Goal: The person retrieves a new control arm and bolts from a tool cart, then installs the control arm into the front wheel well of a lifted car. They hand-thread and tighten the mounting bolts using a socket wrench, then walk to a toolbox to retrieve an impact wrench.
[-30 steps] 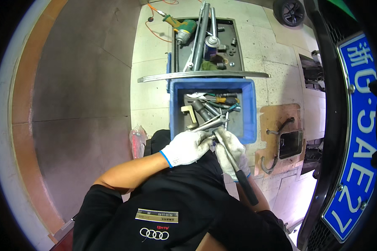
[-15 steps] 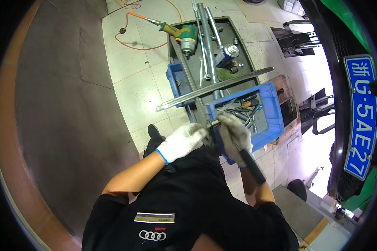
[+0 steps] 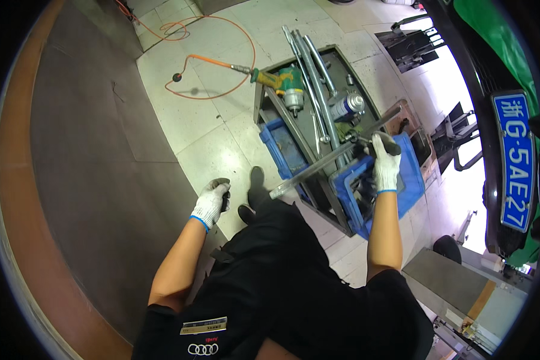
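Note:
My right hand (image 3: 386,163), in a white knit glove with a blue cuff, is closed round a black-handled tool (image 3: 392,146). The tool's thin metal end points left, over the cart and the far edge of a blue bin (image 3: 415,174); its exact kind is unclear. Passing just by that hand, a long flat metal bar (image 3: 318,165) lies slantwise across the cart. My left hand (image 3: 212,203), gloved alike, hangs apart at the left above the floor with curled fingers. Something dark shows at its palm, too unclear to name.
On the tool cart (image 3: 342,207) lie a green and yellow impact wrench (image 3: 291,90), long steel bars (image 3: 318,84) and a spray can (image 3: 349,105). Another blue bin (image 3: 276,144) hangs at its left. An orange air hose (image 3: 213,62) crosses the floor. A car's front (image 3: 492,78) stands right.
My hands have moved apart: the left went left and away from the cart, the right went forward over the bin with the black-handled tool. The view has shifted, too.

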{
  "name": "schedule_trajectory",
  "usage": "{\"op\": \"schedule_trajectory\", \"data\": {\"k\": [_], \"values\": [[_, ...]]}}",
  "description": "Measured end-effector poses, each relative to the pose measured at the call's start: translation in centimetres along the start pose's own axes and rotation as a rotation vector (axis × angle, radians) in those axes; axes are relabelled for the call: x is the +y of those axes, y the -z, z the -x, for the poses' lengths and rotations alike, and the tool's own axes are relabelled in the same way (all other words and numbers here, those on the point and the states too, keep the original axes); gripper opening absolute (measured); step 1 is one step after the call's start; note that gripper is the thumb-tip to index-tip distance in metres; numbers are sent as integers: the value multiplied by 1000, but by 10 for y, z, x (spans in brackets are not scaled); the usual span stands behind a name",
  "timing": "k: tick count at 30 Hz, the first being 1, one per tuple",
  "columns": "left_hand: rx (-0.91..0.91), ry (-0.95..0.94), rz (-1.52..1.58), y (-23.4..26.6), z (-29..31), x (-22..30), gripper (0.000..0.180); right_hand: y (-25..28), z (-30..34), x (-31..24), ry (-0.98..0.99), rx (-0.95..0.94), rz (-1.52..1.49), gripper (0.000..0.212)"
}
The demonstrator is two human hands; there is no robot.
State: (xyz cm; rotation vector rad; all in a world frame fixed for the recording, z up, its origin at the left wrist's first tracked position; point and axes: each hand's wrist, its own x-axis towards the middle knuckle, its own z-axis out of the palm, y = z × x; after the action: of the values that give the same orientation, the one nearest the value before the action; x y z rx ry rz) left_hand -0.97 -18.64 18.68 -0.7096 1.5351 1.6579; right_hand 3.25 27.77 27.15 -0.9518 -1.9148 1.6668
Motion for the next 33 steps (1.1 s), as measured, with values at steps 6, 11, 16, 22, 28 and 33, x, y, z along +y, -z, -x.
{"op": "schedule_trajectory", "data": {"k": [6,11,16,22,28,33], "values": [[114,177,-118,65,-62,21,25,-10,-11,24,53,-43,374,36],[263,248,-14,143,-96,63,31,-1,21,-44,2,-255,989,44],[249,158,-299,201,-167,124,33,-64,25,-106,-149,-160,1113,36],[133,179,90,246,-279,237,28,-313,2,-89,-333,-673,607,29],[116,127,-55,299,-361,389,34,-614,-39,25,-495,-958,555,51],[169,20,-47,368,-394,544,45,-629,-131,91,-1014,-202,-231,44]]}}
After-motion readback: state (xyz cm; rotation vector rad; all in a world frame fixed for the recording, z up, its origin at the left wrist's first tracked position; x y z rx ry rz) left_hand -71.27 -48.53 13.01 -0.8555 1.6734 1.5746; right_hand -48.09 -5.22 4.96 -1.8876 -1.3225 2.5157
